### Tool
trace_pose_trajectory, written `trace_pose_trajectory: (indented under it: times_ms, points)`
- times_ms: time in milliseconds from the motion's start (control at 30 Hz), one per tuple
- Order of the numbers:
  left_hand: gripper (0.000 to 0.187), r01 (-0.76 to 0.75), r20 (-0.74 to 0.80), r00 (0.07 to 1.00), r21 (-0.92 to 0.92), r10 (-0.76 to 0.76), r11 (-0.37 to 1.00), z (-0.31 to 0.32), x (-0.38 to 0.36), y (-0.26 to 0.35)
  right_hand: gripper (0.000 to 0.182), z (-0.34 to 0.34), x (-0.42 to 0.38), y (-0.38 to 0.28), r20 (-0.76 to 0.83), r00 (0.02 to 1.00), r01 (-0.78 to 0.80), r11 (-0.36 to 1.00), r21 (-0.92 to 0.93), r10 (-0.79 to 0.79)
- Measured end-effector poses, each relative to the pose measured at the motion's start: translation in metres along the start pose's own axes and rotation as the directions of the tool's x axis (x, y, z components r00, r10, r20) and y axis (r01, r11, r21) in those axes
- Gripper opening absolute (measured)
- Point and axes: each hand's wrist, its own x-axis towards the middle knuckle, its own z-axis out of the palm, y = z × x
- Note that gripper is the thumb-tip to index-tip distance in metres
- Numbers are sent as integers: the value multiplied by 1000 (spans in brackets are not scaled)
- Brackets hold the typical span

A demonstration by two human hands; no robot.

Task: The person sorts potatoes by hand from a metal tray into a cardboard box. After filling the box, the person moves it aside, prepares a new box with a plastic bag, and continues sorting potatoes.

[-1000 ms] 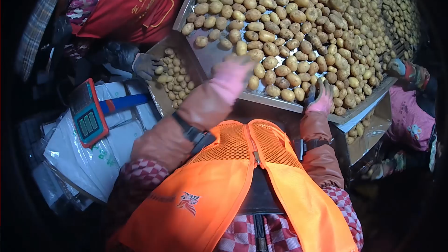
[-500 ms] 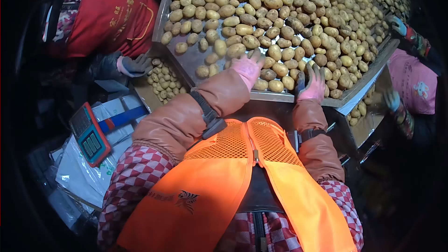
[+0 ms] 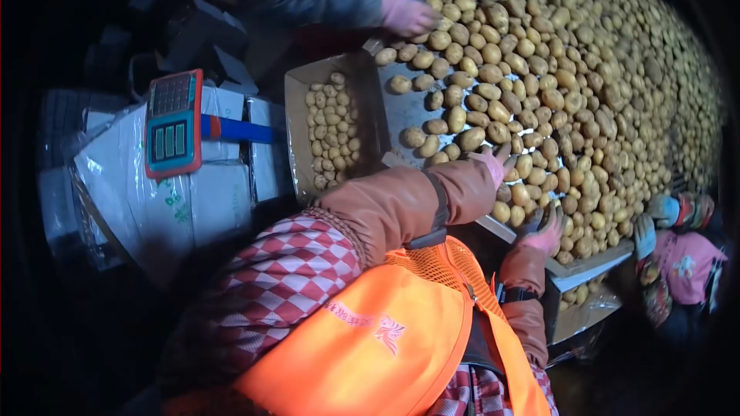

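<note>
dim sorting surface [image 3: 401,112] heaped with potatoes [image 3: 586,92]: left hand [image 3: 493,163] fingers spread, right hand [image 3: 546,237] unclear; best raking gently.

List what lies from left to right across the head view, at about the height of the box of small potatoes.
White sacks → weighing scale → cardboard box of small potatoes → metal sorting table → left hand at the table's near edge → heap of large potatoes.
</note>
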Motion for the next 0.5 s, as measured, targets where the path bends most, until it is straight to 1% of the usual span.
trace_pose_trajectory:
  times_ms: [67, 100, 167, 200, 233, 267, 300, 333, 367, 400, 467, 500]
  points:
    - [69, -26, 83, 996, -11, 27, 1000, -9, 3, -5, 47, 2, 0, 2, 5, 1000, 7, 1000, -7, -7]
    - [61, -12, 2, 1000, -19, 12, 1000, -6, 1, -9, 48, -1, 0, 1, 20, 1000, 5, 1000, -10, -4]
    - [56, -100, 90, 990, -109, 110, 989, -9, 6, -14, 49, -6, 0, 0, 70, 997, -23, 1000, 12, 22]
    - [54, -135, 126, 980, -153, 155, 979, -8, 15, -17, 49, 2, -1, 10, 67, 998, -4, 1000, -20, 5]
    - [48, -131, 58, 989, -129, 139, 983, -2, 22, -11, 49, 9, -2, 18, 45, 999, 3, 1000, 4, -3]
    - [48, -93, 24, 995, -181, 99, 979, -6, 17, -16, 49, 13, -3, 19, 28, 1000, 10, 1000, 28, -11]
    - [48, -61, -10, 998, -233, 60, 970, -23, 8, -19, 50, 6, 0, 16, 82, 997, -14, 998, 64, 9]
    - [48, -36, -43, 999, -284, 25, 958, -41, 0, -20, 55, 7, 0, 18, 95, 996, -3, 1000, 9, 2]
    - [48, -20, -76, 997, -332, -5, 943, -50, -3, -22, 55, 3, 1, 14, 114, 993, -19, 1000, 14, 18]
    - [50, -57, -174, 984, -499, -35, 864, -44, 0, -24, 56, -1, 1, 10, 132, 991, -40, 999, 15, 38]
    - [53, -186, -340, 930, -759, -137, 624, -26, 9, -27, 56, 13, 1, 25, 91, 996, -1, 1000, 0, 1]
    - [57, -69, -118, 987, -920, -106, 386, -58, -10, -37, 56, 17, 0, 30, 70, 997, 19, 1000, -9, -18]
